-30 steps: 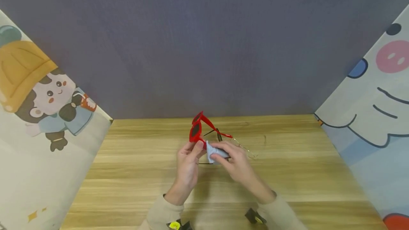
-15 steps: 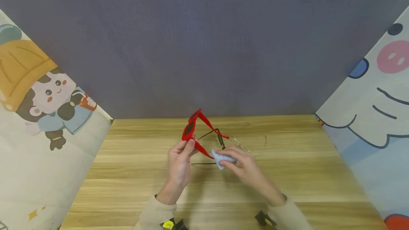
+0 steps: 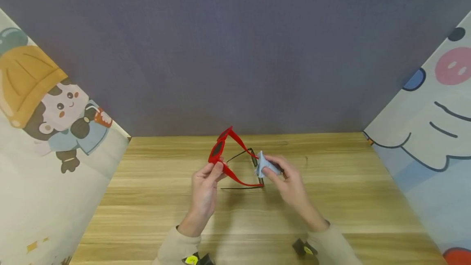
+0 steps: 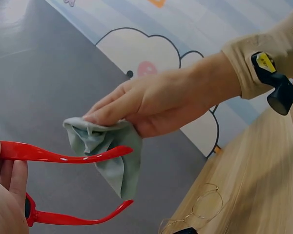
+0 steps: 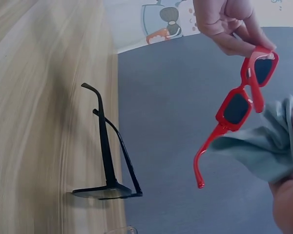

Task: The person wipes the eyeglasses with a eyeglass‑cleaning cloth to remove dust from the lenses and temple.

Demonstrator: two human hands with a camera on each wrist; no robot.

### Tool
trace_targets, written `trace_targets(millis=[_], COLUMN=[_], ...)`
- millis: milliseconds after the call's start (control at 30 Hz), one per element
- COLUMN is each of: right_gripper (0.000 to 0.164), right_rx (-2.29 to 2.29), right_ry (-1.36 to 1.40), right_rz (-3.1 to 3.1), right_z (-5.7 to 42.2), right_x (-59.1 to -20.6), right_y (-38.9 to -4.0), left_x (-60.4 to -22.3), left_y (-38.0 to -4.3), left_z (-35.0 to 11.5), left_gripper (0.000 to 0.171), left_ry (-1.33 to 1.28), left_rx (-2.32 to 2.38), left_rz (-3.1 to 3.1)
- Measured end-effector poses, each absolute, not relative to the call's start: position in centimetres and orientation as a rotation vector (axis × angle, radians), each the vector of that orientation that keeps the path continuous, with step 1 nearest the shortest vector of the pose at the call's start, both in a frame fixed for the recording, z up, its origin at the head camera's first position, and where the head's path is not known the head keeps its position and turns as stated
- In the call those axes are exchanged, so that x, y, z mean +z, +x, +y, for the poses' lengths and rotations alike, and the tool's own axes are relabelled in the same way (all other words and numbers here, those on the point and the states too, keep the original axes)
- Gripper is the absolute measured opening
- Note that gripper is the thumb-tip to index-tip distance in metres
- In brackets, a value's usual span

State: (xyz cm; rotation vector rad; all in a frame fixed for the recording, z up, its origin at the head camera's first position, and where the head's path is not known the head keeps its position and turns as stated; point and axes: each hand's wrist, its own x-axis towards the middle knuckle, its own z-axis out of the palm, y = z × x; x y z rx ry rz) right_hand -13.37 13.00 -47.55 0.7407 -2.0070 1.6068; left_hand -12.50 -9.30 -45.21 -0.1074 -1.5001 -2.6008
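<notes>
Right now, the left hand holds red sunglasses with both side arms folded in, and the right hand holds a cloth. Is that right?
Not quite: both side arms are unfolded, as the left wrist view shows. The left hand does hold the red sunglasses, and the right hand the cloth.

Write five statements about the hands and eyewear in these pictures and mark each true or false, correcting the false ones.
1. The left hand holds red plastic-framed sunglasses. True.
2. The red plastic-framed sunglasses are folded. False: they are unfolded.
3. Thin black-framed glasses rest on the wooden tabletop. True.
4. The right hand holds nothing. False: the right hand grips a pale blue-grey fabric cloth.
5. Gold wire-framed glasses rest on the wooden tabletop. True.
</notes>
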Motion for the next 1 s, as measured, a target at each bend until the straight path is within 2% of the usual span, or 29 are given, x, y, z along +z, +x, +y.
trace_targets(millis=[267, 567, 767, 900, 1000], right_gripper=[0.033, 0.036, 0.039, 0.041, 0.041], right_rx=[1.691, 1.835, 1.933, 1.935, 1.905], right_ry=[0.424, 0.167, 0.109, 0.138, 0.16], right_rz=[-2.033, -2.039, -1.972, -1.964, -1.969], right_z=[12.2, 11.2, 11.2, 11.1, 11.0], right_x=[-48.1, -48.0, -47.9, -48.0, -48.1], right_y=[-13.7, -14.6, -15.3, -15.4, -15.4], left_x=[-45.6, -46.2, -46.3, -46.6, -46.5], left_y=[-11.6, -10.7, -10.2, -10.0, -10.0], left_z=[-10.0, -10.1, -9.7, -9.6, -9.6], left_gripper=[0.032, 0.028, 0.02, 0.024, 0.021], left_ry=[-0.125, -0.268, -0.406, -0.51, -0.589], left_rx=[-2.623, -2.617, -2.622, -2.622, -2.608], left_rz=[-1.572, -1.69, -1.751, -1.78, -1.808])
